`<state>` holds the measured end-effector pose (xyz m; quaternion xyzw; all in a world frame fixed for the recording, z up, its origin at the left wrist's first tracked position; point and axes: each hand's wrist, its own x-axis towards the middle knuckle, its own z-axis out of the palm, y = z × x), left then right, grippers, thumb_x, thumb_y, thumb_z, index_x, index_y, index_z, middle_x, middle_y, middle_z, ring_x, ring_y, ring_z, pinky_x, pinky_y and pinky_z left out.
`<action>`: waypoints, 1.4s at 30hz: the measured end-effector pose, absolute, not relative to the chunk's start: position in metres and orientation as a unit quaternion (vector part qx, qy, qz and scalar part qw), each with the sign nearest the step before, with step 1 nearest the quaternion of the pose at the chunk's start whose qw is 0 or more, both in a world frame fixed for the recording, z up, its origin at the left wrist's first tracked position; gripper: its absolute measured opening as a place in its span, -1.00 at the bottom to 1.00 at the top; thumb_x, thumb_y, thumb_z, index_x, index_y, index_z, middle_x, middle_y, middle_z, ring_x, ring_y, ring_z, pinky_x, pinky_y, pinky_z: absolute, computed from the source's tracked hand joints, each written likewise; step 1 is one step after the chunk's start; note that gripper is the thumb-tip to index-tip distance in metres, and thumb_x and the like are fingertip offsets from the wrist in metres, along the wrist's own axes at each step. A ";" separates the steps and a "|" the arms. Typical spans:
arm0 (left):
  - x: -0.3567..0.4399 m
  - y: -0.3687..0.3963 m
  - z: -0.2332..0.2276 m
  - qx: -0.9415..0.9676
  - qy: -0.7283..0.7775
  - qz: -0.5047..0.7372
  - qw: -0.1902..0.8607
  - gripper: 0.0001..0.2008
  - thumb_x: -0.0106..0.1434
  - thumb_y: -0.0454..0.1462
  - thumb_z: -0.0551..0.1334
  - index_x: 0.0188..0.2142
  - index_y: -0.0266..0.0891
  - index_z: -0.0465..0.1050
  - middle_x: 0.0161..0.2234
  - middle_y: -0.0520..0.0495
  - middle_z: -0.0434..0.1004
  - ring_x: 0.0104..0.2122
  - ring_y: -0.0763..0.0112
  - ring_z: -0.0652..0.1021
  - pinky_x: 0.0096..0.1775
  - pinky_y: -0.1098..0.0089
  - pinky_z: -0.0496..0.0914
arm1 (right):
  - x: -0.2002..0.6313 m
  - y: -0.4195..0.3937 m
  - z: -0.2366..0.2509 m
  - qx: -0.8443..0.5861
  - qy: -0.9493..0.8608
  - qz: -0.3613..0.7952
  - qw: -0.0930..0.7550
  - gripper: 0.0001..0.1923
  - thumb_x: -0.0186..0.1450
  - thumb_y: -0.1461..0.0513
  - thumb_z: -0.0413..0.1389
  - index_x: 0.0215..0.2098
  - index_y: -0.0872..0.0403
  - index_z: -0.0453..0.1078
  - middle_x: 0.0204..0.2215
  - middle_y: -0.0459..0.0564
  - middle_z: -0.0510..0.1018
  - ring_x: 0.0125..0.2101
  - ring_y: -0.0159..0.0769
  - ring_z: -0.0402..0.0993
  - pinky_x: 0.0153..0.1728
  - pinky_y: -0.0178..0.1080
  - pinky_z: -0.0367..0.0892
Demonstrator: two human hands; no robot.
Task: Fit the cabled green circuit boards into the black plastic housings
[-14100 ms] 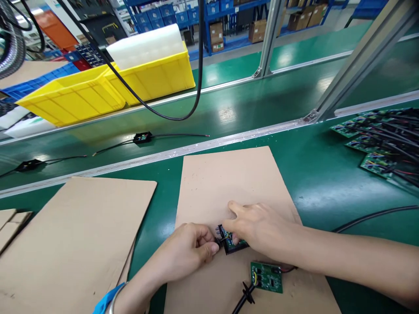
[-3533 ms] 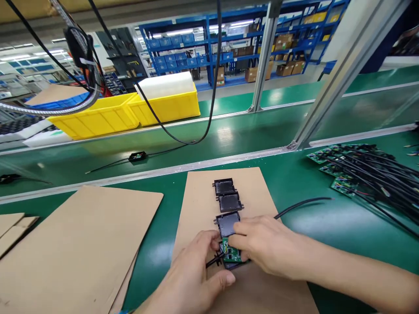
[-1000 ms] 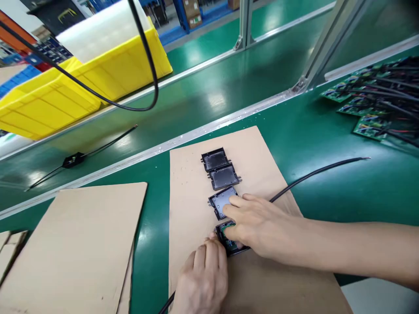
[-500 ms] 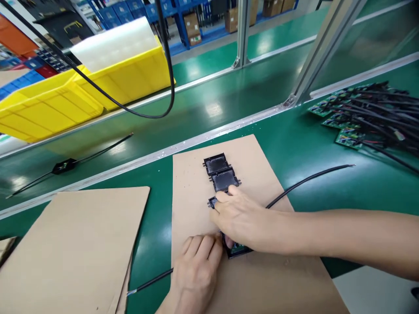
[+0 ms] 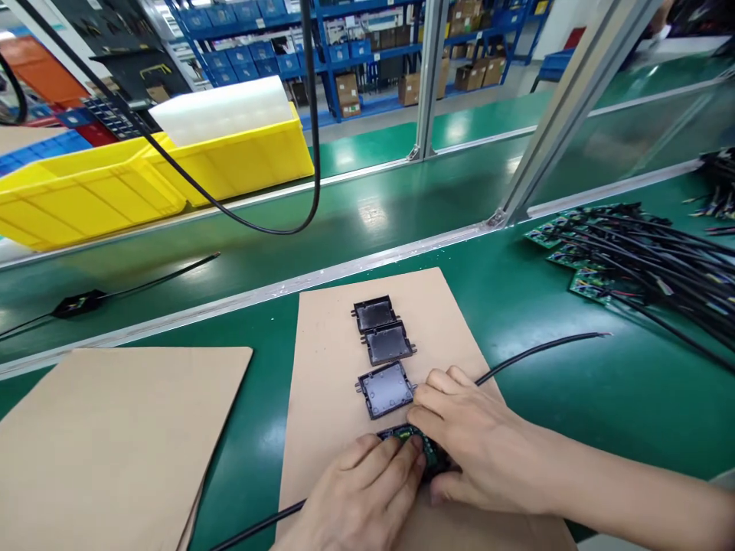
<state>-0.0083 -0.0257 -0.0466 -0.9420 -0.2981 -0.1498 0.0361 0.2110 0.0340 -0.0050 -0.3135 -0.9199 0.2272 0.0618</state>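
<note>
A green circuit board (image 5: 429,447) sits inside a black plastic case (image 5: 386,434) on a brown cardboard sheet (image 5: 321,360). My left hand (image 5: 367,490) reaches over the case from the left, its bent fingertips pressed on the board. My right hand (image 5: 476,436) grips the case's right side, with the thumb at the near edge and the fingers at the far corner. A black cable (image 5: 534,351) runs out to the right beyond this hand; another black cable (image 5: 258,528) emerges on the left under my left hand. Several black plastic case halves (image 5: 387,390) lie just beyond, open side up.
More cardboard (image 5: 132,428) lies on the green table to the left. Circuit boards with black cables (image 5: 632,252) are heaped at the right. Beyond the metal rail (image 5: 344,269) are a cabled black case (image 5: 79,304) and yellow bins (image 5: 241,164). A black cable loop (image 5: 313,153) hangs overhead.
My left fingers have moved right onto the board. My right hand has drawn back from the nearest case half to the case's right side, uncovering that half. The view has tilted up slightly.
</note>
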 end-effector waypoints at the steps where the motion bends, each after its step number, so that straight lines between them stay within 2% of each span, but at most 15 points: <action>1: -0.010 -0.023 -0.046 -0.944 -0.291 -0.153 0.026 -0.69 0.43 -0.34 0.03 0.09 -0.30 0.40 0.05 -0.02 0.51 0.01 0.34 0.46 0.11 0.32 0.24 | 0.210 0.035 -0.005 -0.307 -0.922 0.229 0.059 -0.66 0.09 0.15 0.34 -0.27 0.11 0.35 -0.26 -0.01 0.38 -0.18 -0.12 0.19 -0.18 -0.12 0.09; 7: -0.011 -0.014 -0.042 -0.950 -0.258 -0.173 -0.038 -0.77 0.36 -0.39 0.12 -0.06 -0.29 0.48 -0.08 0.00 0.57 -0.04 0.38 0.50 0.18 0.32 0.27 | 0.207 0.038 -0.001 -0.302 -0.920 0.246 0.053 -0.74 0.12 0.22 0.30 -0.32 0.10 0.32 -0.30 -0.05 0.39 -0.20 -0.16 0.21 -0.19 -0.11 0.10; 9: -0.008 -0.015 -0.044 -0.942 -0.274 -0.194 -0.027 -0.77 0.37 -0.39 0.10 -0.06 -0.31 0.48 -0.10 -0.04 0.58 -0.07 0.38 0.52 0.10 0.33 0.34 | 0.212 0.039 0.000 -0.306 -0.913 0.264 0.059 -0.70 0.13 0.16 0.34 -0.30 0.09 0.34 -0.28 -0.05 0.41 -0.18 -0.15 0.23 -0.17 -0.11 0.13; 11: -0.005 -0.018 -0.046 -0.935 -0.282 -0.213 0.006 -0.76 0.40 -0.40 0.06 -0.08 -0.35 0.49 -0.12 -0.08 0.59 -0.12 0.37 0.53 -0.02 0.36 0.41 | 0.223 0.042 0.002 -0.309 -0.902 0.293 0.074 -0.61 0.14 0.07 0.36 -0.21 0.07 0.36 -0.21 -0.04 0.43 -0.13 -0.14 0.24 -0.12 -0.12 0.16; 13: -0.004 -0.021 -0.047 -0.937 -0.277 -0.208 0.039 -0.72 0.41 -0.44 0.01 -0.11 -0.38 0.50 -0.12 -0.10 0.59 -0.16 0.36 0.53 -0.12 0.38 0.42 | 0.237 0.047 0.005 -0.328 -0.888 0.308 0.091 -0.61 0.23 0.09 0.29 -0.06 0.07 0.34 -0.15 0.01 0.43 -0.09 -0.14 0.25 -0.07 -0.12 0.18; 14: -0.004 -0.023 -0.048 -0.940 -0.273 -0.197 0.047 -0.70 0.42 -0.45 -0.02 -0.11 -0.39 0.50 -0.12 -0.11 0.59 -0.16 0.35 0.53 -0.13 0.39 0.42 | 0.243 0.049 0.006 -0.340 -0.883 0.311 0.091 -0.68 0.30 0.15 0.22 -0.04 0.07 0.33 -0.16 0.03 0.44 -0.09 -0.15 0.27 -0.05 -0.12 0.19; 16: -0.006 -0.026 -0.049 -0.946 -0.270 -0.176 0.046 -0.68 0.43 -0.44 -0.03 -0.09 -0.39 0.50 -0.08 -0.13 0.57 -0.16 0.33 0.52 -0.13 0.37 0.42 | 0.252 0.053 0.010 -0.351 -0.878 0.319 0.069 -0.87 0.36 0.29 0.07 -0.11 0.07 0.36 -0.23 0.01 0.46 -0.16 -0.19 0.32 -0.08 -0.14 0.22; 20: -0.010 -0.032 -0.051 -0.952 -0.275 -0.135 0.025 -0.69 0.41 -0.44 -0.02 -0.04 -0.38 0.47 0.00 -0.18 0.50 -0.12 0.28 0.50 -0.11 0.30 0.42 | 0.246 0.052 0.009 -0.338 -0.874 0.348 0.021 -0.83 0.32 0.42 -0.01 -0.35 0.07 0.30 -0.36 -0.08 0.44 -0.31 -0.29 0.34 -0.27 -0.26 0.24; 25: -0.005 -0.030 -0.047 -0.929 -0.317 -0.188 -0.024 -0.66 0.42 -0.45 -0.06 -0.19 -0.34 0.50 -0.18 -0.08 0.53 -0.21 0.38 0.51 -0.13 0.41 0.43 | 0.227 0.036 -0.013 -0.245 -0.931 0.253 0.095 -0.84 0.20 0.46 -0.01 -0.39 0.11 0.27 -0.40 -0.02 0.39 -0.38 -0.27 0.22 -0.40 -0.23 0.13; 27: -0.003 -0.029 -0.045 -0.925 -0.325 -0.195 -0.025 -0.68 0.41 -0.47 -0.04 -0.20 -0.34 0.50 -0.21 -0.08 0.53 -0.24 0.39 0.51 -0.16 0.42 0.44 | 0.227 0.032 -0.025 -0.202 -0.953 0.192 0.120 -0.83 0.26 0.45 -0.05 -0.38 0.11 0.30 -0.43 -0.02 0.37 -0.42 -0.26 0.16 -0.41 -0.19 0.08; 30: -0.003 -0.028 -0.044 -0.927 -0.315 -0.204 -0.022 -0.68 0.38 -0.49 -0.03 -0.13 -0.34 0.49 -0.15 -0.10 0.54 -0.24 0.40 0.50 -0.18 0.43 0.45 | 0.232 0.031 -0.037 -0.187 -0.960 0.155 0.141 -0.76 0.36 0.43 -0.11 -0.36 0.11 0.33 -0.46 -0.03 0.37 -0.43 -0.26 0.15 -0.41 -0.17 0.05; 33: -0.004 -0.028 -0.042 -0.933 -0.305 -0.189 -0.026 -0.65 0.36 -0.51 -0.04 -0.06 -0.36 0.47 -0.04 -0.13 0.53 -0.24 0.41 0.50 -0.19 0.43 0.46 | 0.236 0.032 -0.036 -0.183 -0.963 0.148 0.131 -0.76 0.39 0.42 -0.12 -0.30 0.11 0.35 -0.43 -0.03 0.40 -0.40 -0.26 0.19 -0.40 -0.17 0.06; 36: -0.003 -0.028 -0.043 -0.939 -0.296 -0.172 -0.015 -0.65 0.37 -0.50 -0.04 -0.02 -0.40 0.46 -0.03 -0.18 0.53 -0.24 0.37 0.50 -0.21 0.40 0.46 | 0.234 0.032 -0.030 -0.182 -0.969 0.141 0.089 -0.80 0.40 0.38 -0.08 -0.31 0.10 0.34 -0.40 -0.03 0.41 -0.37 -0.25 0.21 -0.41 -0.17 0.07; 42: 0.002 -0.029 -0.043 -0.935 -0.309 -0.172 -0.034 -0.68 0.39 -0.45 -0.04 -0.13 -0.35 0.49 -0.08 -0.15 0.56 -0.18 0.31 0.51 -0.16 0.37 0.43 | 0.227 0.029 -0.022 -0.198 -0.974 0.105 0.030 -0.89 0.35 0.37 0.01 -0.33 0.09 0.30 -0.38 -0.02 0.38 -0.35 -0.23 0.23 -0.39 -0.18 0.07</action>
